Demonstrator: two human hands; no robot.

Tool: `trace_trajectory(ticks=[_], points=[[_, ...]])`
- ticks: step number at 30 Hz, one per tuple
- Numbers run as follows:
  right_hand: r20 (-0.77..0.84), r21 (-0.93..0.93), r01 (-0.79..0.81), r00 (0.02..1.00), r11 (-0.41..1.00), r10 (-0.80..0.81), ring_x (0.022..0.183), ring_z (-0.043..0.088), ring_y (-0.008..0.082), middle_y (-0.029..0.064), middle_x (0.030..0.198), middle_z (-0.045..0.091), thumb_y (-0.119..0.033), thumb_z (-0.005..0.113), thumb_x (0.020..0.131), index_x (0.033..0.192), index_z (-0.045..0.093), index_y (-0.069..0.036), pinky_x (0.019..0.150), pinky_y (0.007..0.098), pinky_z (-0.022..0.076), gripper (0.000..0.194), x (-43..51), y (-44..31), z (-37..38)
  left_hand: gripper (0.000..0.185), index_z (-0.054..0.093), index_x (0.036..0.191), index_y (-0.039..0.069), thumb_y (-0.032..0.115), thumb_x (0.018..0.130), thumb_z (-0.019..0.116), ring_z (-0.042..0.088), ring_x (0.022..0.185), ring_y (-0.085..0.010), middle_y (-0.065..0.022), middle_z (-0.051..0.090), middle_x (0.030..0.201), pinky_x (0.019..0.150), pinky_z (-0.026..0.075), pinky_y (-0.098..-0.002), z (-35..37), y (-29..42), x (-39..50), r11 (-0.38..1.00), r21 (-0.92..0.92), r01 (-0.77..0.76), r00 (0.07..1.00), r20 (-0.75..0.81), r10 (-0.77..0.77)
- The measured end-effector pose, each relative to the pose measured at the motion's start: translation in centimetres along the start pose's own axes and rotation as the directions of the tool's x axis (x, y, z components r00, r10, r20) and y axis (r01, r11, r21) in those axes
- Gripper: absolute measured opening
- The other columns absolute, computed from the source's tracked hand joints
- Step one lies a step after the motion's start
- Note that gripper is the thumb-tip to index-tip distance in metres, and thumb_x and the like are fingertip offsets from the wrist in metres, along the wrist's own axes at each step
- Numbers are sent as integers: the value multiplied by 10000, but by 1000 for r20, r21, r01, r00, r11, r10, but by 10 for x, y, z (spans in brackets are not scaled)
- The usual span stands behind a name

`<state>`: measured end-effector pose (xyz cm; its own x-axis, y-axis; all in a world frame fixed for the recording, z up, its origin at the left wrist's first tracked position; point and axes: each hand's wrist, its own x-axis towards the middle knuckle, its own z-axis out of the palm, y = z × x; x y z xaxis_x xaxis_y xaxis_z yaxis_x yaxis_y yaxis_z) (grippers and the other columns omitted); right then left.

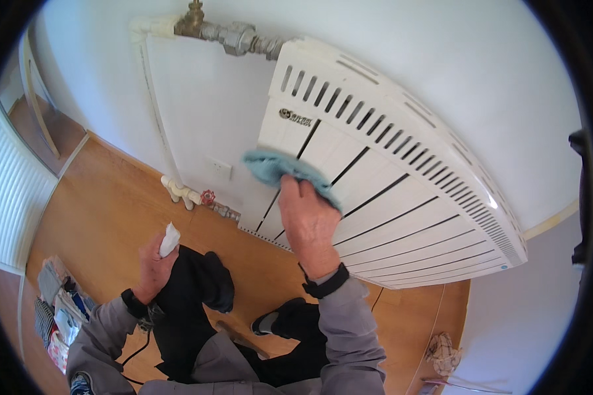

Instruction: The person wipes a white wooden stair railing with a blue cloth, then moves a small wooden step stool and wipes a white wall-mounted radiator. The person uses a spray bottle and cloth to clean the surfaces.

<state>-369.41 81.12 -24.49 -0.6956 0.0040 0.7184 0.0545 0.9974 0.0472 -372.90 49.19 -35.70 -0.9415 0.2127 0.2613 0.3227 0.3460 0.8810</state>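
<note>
A folded blue-green cloth [276, 167] lies against the front of a white slatted radiator [395, 197], near its left end. My right hand [310, 224] grips the cloth from below, fingers bent into it. My left hand [155, 266] is by my left knee, closed around a crumpled white tissue or piece of paper [170, 240] that sticks up past the thumb. The radiator has a row of slots along its top and dark gaps between its panels. Part of its left side is hidden by the cloth and my right hand.
Metal pipe fittings [239, 38] join the radiator's top left; a red valve handle [208, 197] is at its lower left. A wall socket [220, 168] is nearby. Folded fabrics [62, 306] lie on the wooden floor [108, 197] at left. A checked cloth [444, 353] lies at lower right.
</note>
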Motion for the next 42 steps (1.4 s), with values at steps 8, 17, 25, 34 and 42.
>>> trace_trajectory(ticks=[8,17,25,34,42], points=[[489,216,-36,869,976,-76,661,692,303,82,832,655,-59,640,872,1095,609,-118,537,425,543,233,-173,-8,154,160,580,891,5,35,888,737,550,679,-305,-152,542,762,646,441,-361,2,5,4,997,72,-2,1000,-4,2],[951,47,-759,233,649,203,760,726,300,160,883,728,-76,629,919,1058,665,-63,615,389,554,144,-288,-4,226,149,608,902,5,67,887,743,589,714,-301,-149,577,783,656,452,-383,-5,14,11,977,211,-21,999,48,11],[895,443,-878,420,-181,151,749,636,69,28,926,705,-197,699,990,1177,651,-39,623,253,509,249,-140,-3,65,140,644,949,3,68,883,749,636,769,-326,-163,622,824,679,481,-389,-2,5,5,988,142,-61,997,45,55],[-434,440,-135,834,888,342,623,568,138,95,805,658,52,748,888,1058,656,27,585,274,489,195,57,-10,-116,174,633,914,15,77,826,770,617,792,-433,-201,600,829,651,470,-446,-3,7,3,986,134,-100,994,-19,103],[-135,-71,67,988,995,-76,704,682,256,34,827,644,-52,701,805,1059,684,-131,606,364,547,266,73,-40,-1,175,632,912,13,82,837,775,633,792,-433,-203,623,820,654,479,-435,-2,1,3,994,111,0,1000,-25,3]])
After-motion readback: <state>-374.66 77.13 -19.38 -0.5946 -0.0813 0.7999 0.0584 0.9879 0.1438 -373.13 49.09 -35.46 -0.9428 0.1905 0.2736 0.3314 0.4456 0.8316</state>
